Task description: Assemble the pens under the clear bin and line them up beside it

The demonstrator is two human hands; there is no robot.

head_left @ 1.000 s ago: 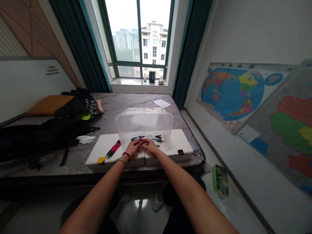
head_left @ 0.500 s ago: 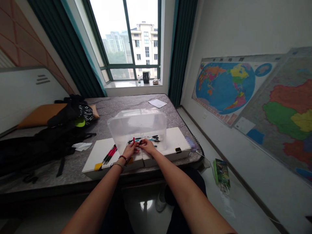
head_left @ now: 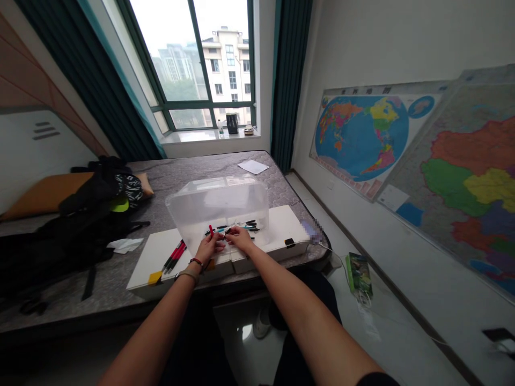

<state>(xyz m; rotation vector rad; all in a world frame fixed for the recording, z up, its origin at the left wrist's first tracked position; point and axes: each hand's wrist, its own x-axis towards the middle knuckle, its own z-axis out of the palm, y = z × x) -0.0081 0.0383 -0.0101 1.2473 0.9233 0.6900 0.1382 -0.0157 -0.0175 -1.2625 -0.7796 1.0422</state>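
The left hand (head_left: 210, 245) is closed, gripping a slim red pen-like object (head_left: 211, 230) that stands nearly upright above the fingers. The right hand (head_left: 239, 237) is positioned just beside it, its fingertips pinched on a small dark slender piece (head_left: 227, 231); the fingers cover most of this piece, so its type cannot be determined.

Both hands are located at the front of a translucent colourless plastic bin (head_left: 217, 203). The bin lies on its side, opening toward the person. A loose group of black, white and light-blue pens (head_left: 251, 225) lies within its outline, adjacent to the right hand.

The bin rests across two flat white rectangular boxes (head_left: 285, 217), set side by side on a bed with a grey patterned mattress (head_left: 177, 171). Several red-and-black pens (head_left: 174, 256) lie together on the left box, near a yellow square tab (head_left: 155, 278) at its front edge.
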